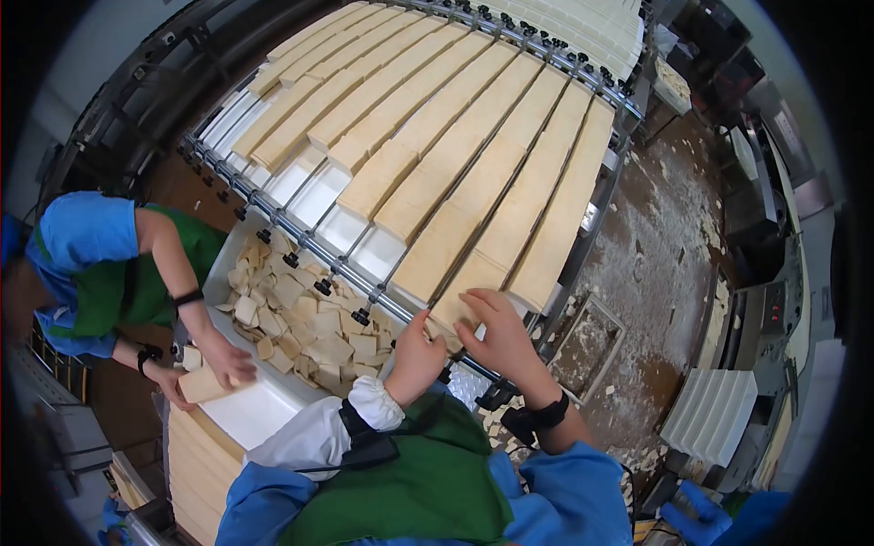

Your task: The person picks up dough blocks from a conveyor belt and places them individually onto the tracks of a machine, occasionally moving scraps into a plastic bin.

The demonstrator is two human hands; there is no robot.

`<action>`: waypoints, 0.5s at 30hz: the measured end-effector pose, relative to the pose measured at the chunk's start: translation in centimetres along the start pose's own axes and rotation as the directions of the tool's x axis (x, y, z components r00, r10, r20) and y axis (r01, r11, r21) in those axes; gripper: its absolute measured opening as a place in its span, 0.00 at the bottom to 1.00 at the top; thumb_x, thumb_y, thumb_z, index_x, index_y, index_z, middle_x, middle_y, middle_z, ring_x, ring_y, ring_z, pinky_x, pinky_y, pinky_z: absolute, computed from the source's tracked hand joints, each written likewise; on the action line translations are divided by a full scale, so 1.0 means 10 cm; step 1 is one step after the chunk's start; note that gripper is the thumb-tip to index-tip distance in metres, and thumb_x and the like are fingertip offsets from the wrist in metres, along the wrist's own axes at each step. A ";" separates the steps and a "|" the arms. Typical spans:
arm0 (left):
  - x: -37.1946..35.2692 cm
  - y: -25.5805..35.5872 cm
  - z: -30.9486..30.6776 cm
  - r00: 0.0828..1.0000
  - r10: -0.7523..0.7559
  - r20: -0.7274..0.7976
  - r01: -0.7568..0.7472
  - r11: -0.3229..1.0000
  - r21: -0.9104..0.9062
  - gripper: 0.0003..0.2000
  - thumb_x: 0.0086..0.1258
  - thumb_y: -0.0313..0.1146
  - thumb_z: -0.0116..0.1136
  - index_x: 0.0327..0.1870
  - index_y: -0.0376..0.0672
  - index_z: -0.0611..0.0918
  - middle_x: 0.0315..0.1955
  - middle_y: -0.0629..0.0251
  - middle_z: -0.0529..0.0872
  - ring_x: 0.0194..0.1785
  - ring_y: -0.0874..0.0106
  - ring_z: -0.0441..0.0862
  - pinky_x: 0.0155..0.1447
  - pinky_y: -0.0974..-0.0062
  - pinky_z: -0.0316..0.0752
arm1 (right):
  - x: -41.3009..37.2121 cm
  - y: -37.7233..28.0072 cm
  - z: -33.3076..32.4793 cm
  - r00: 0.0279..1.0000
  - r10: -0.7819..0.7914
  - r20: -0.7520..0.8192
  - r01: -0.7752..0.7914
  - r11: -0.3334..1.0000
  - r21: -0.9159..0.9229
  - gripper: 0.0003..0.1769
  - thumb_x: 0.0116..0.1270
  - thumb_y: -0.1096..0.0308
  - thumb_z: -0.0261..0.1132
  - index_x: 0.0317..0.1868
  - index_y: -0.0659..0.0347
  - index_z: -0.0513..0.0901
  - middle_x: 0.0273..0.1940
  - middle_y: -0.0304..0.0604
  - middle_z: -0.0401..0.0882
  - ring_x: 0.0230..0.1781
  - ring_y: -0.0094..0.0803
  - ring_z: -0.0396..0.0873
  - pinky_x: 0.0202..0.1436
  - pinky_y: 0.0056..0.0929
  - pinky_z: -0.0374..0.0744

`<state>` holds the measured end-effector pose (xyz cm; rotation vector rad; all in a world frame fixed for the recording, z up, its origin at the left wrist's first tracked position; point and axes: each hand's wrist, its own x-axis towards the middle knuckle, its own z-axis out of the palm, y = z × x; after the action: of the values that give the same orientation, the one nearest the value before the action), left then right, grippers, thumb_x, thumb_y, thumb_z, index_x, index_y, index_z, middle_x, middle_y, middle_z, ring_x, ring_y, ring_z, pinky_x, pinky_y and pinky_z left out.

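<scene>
Long rows of thin pale sheets [473, 173], standing packed on edge, fill the sloping white rack in front of me. My left hand [418, 358] is closed at the near end of one row, thumb up against the end sheets [446, 329]. From the other side my right hand [501, 341] curls its fingers over the top of that same end. The two hands are close together, with the end sheets between them. Parts of my fingertips are hidden behind the stack.
A white bin [218, 264] of broken pale pieces stands below the rack's metal rail [309, 238]. At left, a co-worker's hands [223, 357] hold a small block of sheets above a white tray. White ridged trays [710, 414] stand right. Scraps litter the floor [651, 273].
</scene>
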<state>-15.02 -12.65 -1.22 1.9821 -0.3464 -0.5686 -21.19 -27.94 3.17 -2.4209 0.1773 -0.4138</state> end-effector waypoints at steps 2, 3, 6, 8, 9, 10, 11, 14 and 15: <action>0.06 -0.10 0.01 0.999 -0.016 0.031 0.018 0.999 -0.050 0.24 0.61 0.28 0.57 0.59 0.29 0.74 0.47 0.38 0.82 0.52 0.48 0.81 0.57 0.59 0.75 | 0.03 0.01 0.02 0.994 -0.086 0.069 0.083 0.996 0.042 0.23 0.54 0.72 0.68 0.53 0.65 0.79 0.52 0.53 0.77 0.55 0.50 0.75 0.59 0.42 0.74; 0.07 -0.12 0.00 0.999 -0.026 0.044 0.029 0.997 -0.073 0.23 0.61 0.28 0.57 0.59 0.29 0.75 0.47 0.38 0.83 0.52 0.47 0.81 0.57 0.59 0.75 | 0.05 0.00 0.05 0.991 -0.107 0.081 0.106 0.994 0.019 0.23 0.53 0.73 0.68 0.52 0.65 0.79 0.52 0.52 0.77 0.55 0.50 0.75 0.60 0.42 0.74; 0.11 -0.14 -0.06 0.997 0.075 0.025 -0.074 0.996 -0.047 0.25 0.60 0.28 0.59 0.60 0.30 0.75 0.46 0.38 0.83 0.52 0.47 0.81 0.57 0.60 0.75 | 0.11 -0.02 0.13 0.976 -0.187 0.112 0.192 0.981 -0.033 0.24 0.50 0.75 0.67 0.51 0.63 0.79 0.51 0.51 0.76 0.56 0.49 0.74 0.62 0.43 0.72; 0.11 -0.13 -0.17 0.997 0.029 0.069 -0.027 0.999 -0.030 0.25 0.59 0.27 0.59 0.60 0.31 0.75 0.46 0.41 0.83 0.51 0.52 0.82 0.56 0.63 0.76 | 0.17 -0.01 0.12 0.958 -0.256 0.125 0.264 0.963 -0.052 0.25 0.47 0.75 0.67 0.50 0.61 0.79 0.49 0.51 0.76 0.56 0.48 0.73 0.62 0.45 0.71; 0.09 -0.13 -0.24 0.996 0.006 0.092 -0.004 1.000 -0.022 0.25 0.59 0.27 0.60 0.60 0.31 0.75 0.46 0.43 0.84 0.51 0.55 0.83 0.55 0.65 0.77 | 0.16 -0.01 0.13 0.953 -0.273 0.127 0.284 0.955 -0.080 0.24 0.47 0.75 0.66 0.49 0.61 0.79 0.50 0.51 0.76 0.57 0.48 0.73 0.63 0.46 0.70; 0.07 -0.12 -0.35 0.993 -0.028 0.116 0.041 0.992 -0.117 0.25 0.59 0.26 0.60 0.61 0.32 0.75 0.46 0.46 0.84 0.50 0.58 0.83 0.55 0.67 0.77 | 0.16 0.01 0.14 0.946 -0.295 0.132 0.310 0.945 -0.109 0.22 0.47 0.75 0.66 0.48 0.60 0.80 0.51 0.52 0.76 0.57 0.49 0.73 0.64 0.47 0.69; 0.02 -0.12 -0.49 0.988 -0.059 0.142 0.089 0.974 -0.211 0.25 0.60 0.26 0.60 0.61 0.33 0.76 0.46 0.49 0.85 0.50 0.61 0.83 0.54 0.68 0.77 | 0.17 0.03 0.14 0.938 -0.319 0.139 0.337 0.932 -0.136 0.21 0.48 0.75 0.66 0.47 0.59 0.80 0.52 0.53 0.76 0.58 0.50 0.73 0.65 0.49 0.69; -0.17 -0.16 -0.99 0.985 -0.158 0.071 0.173 0.865 -0.471 0.28 0.65 0.24 0.60 0.68 0.40 0.69 0.50 0.59 0.81 0.44 0.70 0.81 0.50 0.74 0.77 | 0.09 0.05 0.19 0.917 -0.345 0.199 0.383 0.901 -0.205 0.15 0.51 0.74 0.64 0.42 0.58 0.81 0.55 0.55 0.75 0.61 0.51 0.71 0.69 0.51 0.66; -0.24 -0.02 -1.23 0.974 -0.226 -0.022 0.186 0.849 -0.494 0.29 0.65 0.24 0.60 0.69 0.41 0.67 0.51 0.60 0.79 0.45 0.70 0.80 0.51 0.75 0.76 | 0.08 0.01 0.18 0.920 -0.319 0.227 0.368 0.902 -0.224 0.11 0.53 0.73 0.63 0.39 0.59 0.82 0.58 0.57 0.74 0.65 0.51 0.69 0.72 0.52 0.63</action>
<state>-10.53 -2.15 3.99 1.5464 0.0662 -0.6396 -19.83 -27.12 2.03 -2.7446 -0.3057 -0.3326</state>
